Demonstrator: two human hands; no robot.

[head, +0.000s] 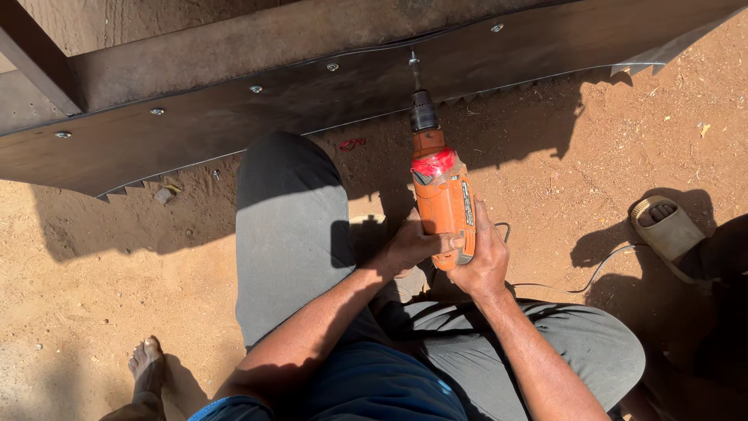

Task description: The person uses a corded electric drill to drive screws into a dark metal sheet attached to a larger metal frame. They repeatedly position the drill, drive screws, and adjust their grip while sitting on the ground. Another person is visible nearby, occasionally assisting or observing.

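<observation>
The drill [442,204] stood upright against the metal sheet [234,109], bit tip on a screw [413,58]. Below the sheet's edge, the left hand [409,248] lay left of the drill, the right hand [485,261] right. A sandalled foot [668,228] lay further right of the drill, a bare foot [146,362] far to its lower left.

I can see a tan sandal [668,231] on the dirt, a bare foot [146,360] far left of it, red scrap [352,143] between.

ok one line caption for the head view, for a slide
Both hands, left hand and right hand, press an orange corded drill onto a screw in a dark metal sheet.
</observation>
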